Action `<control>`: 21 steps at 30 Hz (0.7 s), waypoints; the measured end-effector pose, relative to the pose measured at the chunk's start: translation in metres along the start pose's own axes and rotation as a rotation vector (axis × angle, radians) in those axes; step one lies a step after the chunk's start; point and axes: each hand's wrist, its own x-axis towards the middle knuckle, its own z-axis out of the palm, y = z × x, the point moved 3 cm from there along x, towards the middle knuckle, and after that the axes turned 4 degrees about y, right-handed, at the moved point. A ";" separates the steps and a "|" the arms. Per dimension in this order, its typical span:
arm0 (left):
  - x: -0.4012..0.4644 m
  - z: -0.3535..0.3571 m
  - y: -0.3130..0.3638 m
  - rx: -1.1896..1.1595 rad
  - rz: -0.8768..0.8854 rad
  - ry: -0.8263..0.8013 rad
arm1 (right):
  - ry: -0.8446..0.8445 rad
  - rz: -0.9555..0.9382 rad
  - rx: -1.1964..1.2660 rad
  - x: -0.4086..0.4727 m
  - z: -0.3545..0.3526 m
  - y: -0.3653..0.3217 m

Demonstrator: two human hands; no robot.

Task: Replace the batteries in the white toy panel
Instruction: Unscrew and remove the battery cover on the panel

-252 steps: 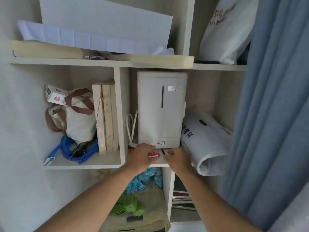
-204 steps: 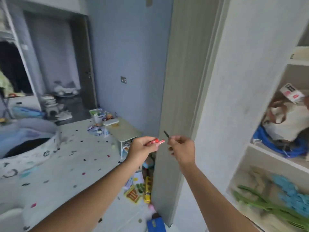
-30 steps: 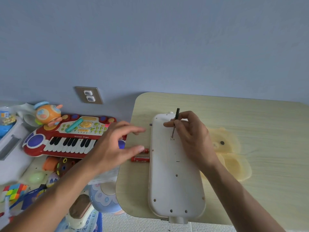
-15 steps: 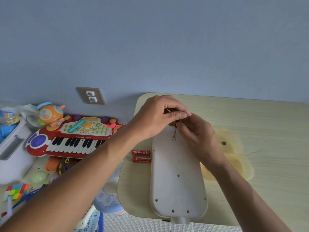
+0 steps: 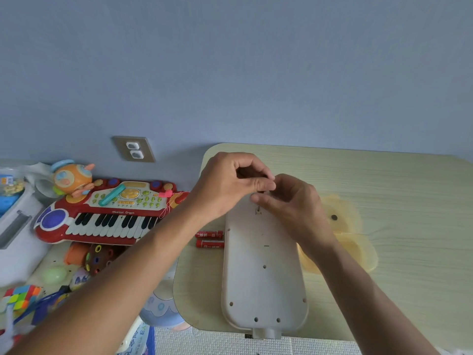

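White plastic fills the middle of the pale wood counter point(image 5: 384, 190): the white toy panel point(image 5: 263, 272) lies back-side up, its long axis running near to far, its near end at the counter's near edge. Two red batteries point(image 5: 209, 239) with small print too fine to read lie side by side on the counter, just left of the panel. "Musical Organ" reads on the red toy keyboard point(image 5: 102, 213) farther left, off the counter. Over the panel's far end, the left hand point(image 5: 230, 185) and right hand point(image 5: 294, 208) meet, fingers point(image 5: 263, 186) pinched together on a small dark tool point(image 5: 260, 192), mostly hidden, that points down at a slot in the panel. A yellow bear-shaped dish point(image 5: 345, 242) sits right of the panel, partly under the right wrist.
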 end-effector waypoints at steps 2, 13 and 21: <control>0.001 0.003 0.002 0.021 -0.007 0.012 | 0.035 0.016 0.000 0.002 -0.002 0.002; -0.005 0.008 0.006 0.047 -0.010 0.027 | 0.028 0.013 -0.009 -0.001 -0.001 0.000; -0.009 0.005 0.004 0.029 -0.008 0.081 | -0.015 0.015 -0.017 -0.002 0.000 -0.001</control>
